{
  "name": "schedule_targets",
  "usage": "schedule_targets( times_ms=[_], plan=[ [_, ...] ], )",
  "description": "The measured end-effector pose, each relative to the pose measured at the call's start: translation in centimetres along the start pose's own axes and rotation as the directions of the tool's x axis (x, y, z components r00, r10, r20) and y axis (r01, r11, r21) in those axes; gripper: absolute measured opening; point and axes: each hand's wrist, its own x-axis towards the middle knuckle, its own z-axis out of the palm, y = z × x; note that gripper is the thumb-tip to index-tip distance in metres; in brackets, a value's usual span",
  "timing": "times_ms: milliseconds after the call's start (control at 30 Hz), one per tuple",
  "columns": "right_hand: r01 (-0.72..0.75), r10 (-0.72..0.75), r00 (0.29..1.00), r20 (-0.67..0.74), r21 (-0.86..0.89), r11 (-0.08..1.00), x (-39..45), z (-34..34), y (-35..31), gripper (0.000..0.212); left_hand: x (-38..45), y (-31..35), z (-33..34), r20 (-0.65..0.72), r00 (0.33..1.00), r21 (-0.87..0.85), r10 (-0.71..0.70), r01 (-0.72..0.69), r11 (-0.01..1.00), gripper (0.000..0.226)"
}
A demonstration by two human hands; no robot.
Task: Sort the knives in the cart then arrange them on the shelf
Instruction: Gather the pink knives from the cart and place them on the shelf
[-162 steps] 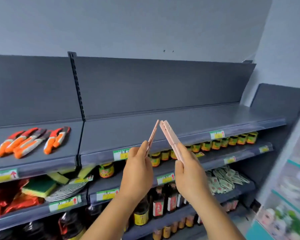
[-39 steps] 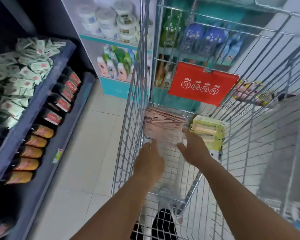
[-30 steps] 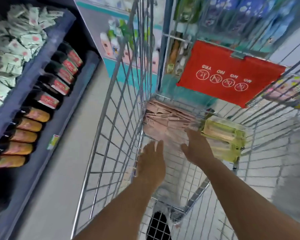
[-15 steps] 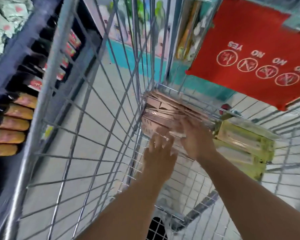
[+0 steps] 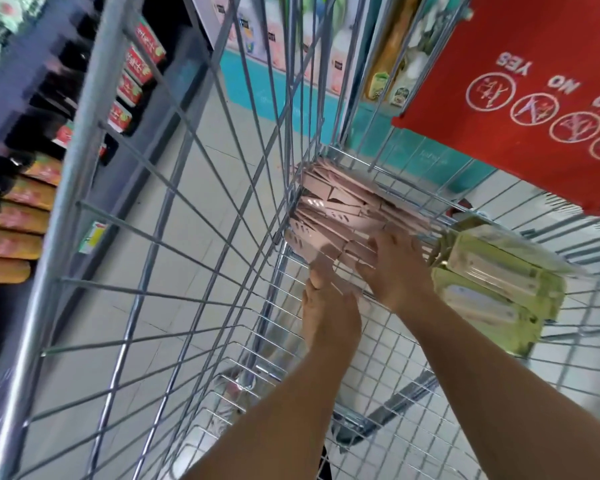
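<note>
In the far left corner of the wire cart (image 5: 201,209), a loose pile of pink knives (image 5: 340,216) lay on the mesh floor, pressed against the left wall and the far end wall. The pieces overlapped at different angles, some showing small slots along one edge. Both bare forearms reached down into the basket from the near end.

The left hand (image 5: 329,306) sat at the near edge of the pile, its fingers (image 5: 321,268) stretched forward and touching the nearest pink piece. Whether it had closed around that piece or only rested on it could not be told, since the fingertips were blurred against the pink. The right hand (image 5: 395,268) lay flat on the right part of the pile, palm down, fingers spread across the top pieces and not curled around any of them.

Just beside the right hand, along the right wall of the cart, lay a stack of yellow-green packages (image 5: 499,285) in clear wrapping, touching the pile's right edge. Above them, at the far end, a red plastic flap (image 5: 520,81) with white circled symbols and the words YES and NO hung tilted over the basket.

Outside the left wall, a dark shelf (image 5: 49,109) carried rows of bottles (image 5: 18,216) with red and orange labels, over a pale tiled floor (image 5: 201,161).
</note>
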Motion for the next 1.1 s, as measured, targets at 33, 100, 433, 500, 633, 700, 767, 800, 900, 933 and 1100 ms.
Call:
schedule_targets(
  times_ms=[33,100,433,500,633,700,767,800,900,933,1100],
  plan=[
    [-0.017,0.017,1.0,0.005,0.033,0.999,0.1,0.1,0.1,0.048,0.1,-0.3,0.1,-0.016,1.0,-0.044,-0.014,0.014,0.999,0.071],
    [-0.031,0.029,0.999,0.024,0.086,0.996,0.4,0.4,0.3,0.048,0.2,-0.6,0.3,-0.053,0.998,-0.136,-0.044,0.037,0.99,0.07],
    [-0.004,0.002,1.0,0.007,0.24,0.971,0.3,1.1,0.3,0.027,1.0,0.7,0.6,-0.079,0.971,-0.339,-0.225,0.186,0.922,0.049],
    [-0.021,0.014,1.0,0.025,0.298,0.954,-0.4,1.1,-0.1,0.039,1.0,0.8,0.5,-0.098,0.971,-0.355,-0.22,0.173,0.919,0.045],
    [-0.037,0.011,0.997,0.075,0.356,0.934,-1.1,1.3,-0.7,0.036,0.9,0.8,0.2,-0.081,0.96,-0.438,-0.268,0.208,0.875,0.044],
    [-0.023,-0.004,0.997,0.074,0.355,0.935,-1.3,1.5,-0.8,0.034,1.0,0.8,0.2,-0.066,0.952,-0.434,-0.299,0.242,0.868,0.044],
    [-0.023,-0.005,0.997,0.079,0.352,0.936,-1.4,1.8,-0.8,0.033,1.5,1.0,0.0,-0.065,0.947,-0.377,-0.314,0.268,0.886,0.042],
    [-0.031,0.0,0.996,0.087,0.353,0.935,-1.5,1.9,-0.9,0.034,1.8,1.2,-0.2,-0.061,0.946,-0.327,-0.318,0.282,0.902,0.04],
    [-0.049,0.015,0.995,0.102,0.337,0.94,-1.6,2.1,-1.1,0.044,2.3,1.4,-0.7,-0.025,0.947,-0.217,-0.319,0.306,0.927,0.033],
    [-0.049,0.017,0.995,0.1,0.326,0.944,-1.7,2.1,-1.1,0.047,2.4,1.3,-0.8,-0.008,0.951,-0.209,-0.309,0.301,0.931,0.034],
    [-0.096,0.073,0.991,0.108,0.223,0.97,-2.1,1.6,-1.4,0.023,1.1,1.8,-1.7,0.009,0.947,-0.114,-0.322,0.321,0.94,0.034]
  ],
)
